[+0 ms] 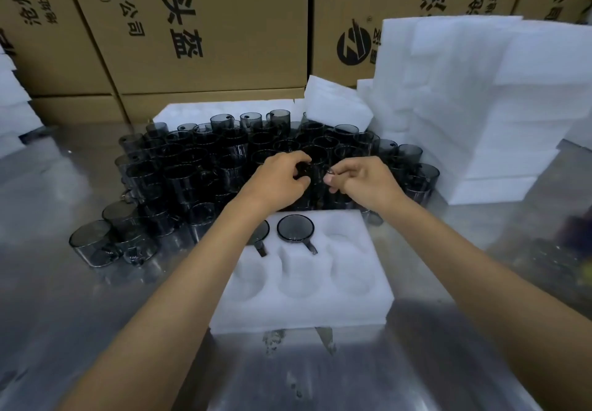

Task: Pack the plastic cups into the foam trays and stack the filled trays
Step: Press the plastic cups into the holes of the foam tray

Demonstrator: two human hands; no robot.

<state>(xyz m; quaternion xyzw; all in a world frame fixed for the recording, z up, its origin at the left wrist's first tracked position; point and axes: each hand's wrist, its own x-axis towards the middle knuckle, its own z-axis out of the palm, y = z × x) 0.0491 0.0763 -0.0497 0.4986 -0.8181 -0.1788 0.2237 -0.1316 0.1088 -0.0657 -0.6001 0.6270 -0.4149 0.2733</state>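
Both hands reach into a crowd of smoky plastic cups [198,167] at 12 o'clock on the steel table [80,314]. The left hand [278,176] curls its fingers around one cup's rim; the right hand [365,180] pinches another. At 6 o'clock, a foam tray [320,308] holds two cups [295,228]. Stacked trays [480,106] rise at 2 o'clock.

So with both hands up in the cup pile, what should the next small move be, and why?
Probably lift the cups out of the pile and lower one into the back right pocket of the foam tray. Both hands curl on dark cups there; only two back pockets hold cups, the others look vacant.
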